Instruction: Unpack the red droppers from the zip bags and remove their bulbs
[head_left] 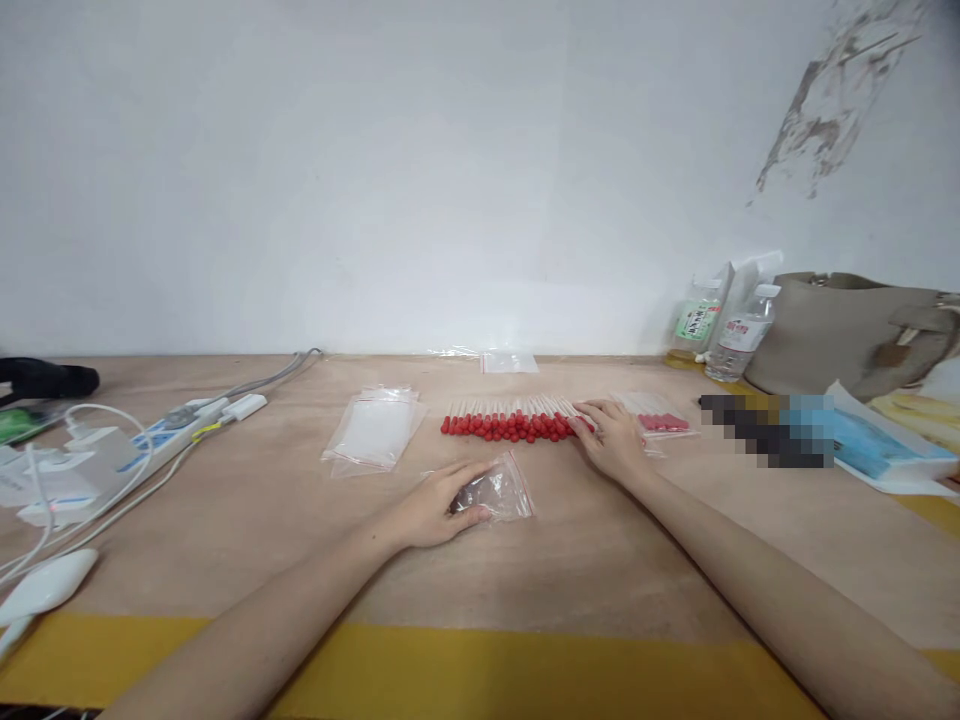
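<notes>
A row of thin white sticks with red heads lies piled side by side on the wooden table, heads toward me. My right hand is at the row's right end, its bent fingers and thumb closed on the last few sticks. Nearer to me, my left hand holds a clear zip-lock bag between thumb and fingers, its red-lined edge facing right. Whether anything lies inside that bag cannot be made out. Just beyond my right hand rests another clear bag with red-headed pieces in it.
A stack of clear zip-lock bags lies left of the sticks, and another bag lies by the wall. A power strip with cables is at left. Bottles, a grey handbag and a blue packet stand right.
</notes>
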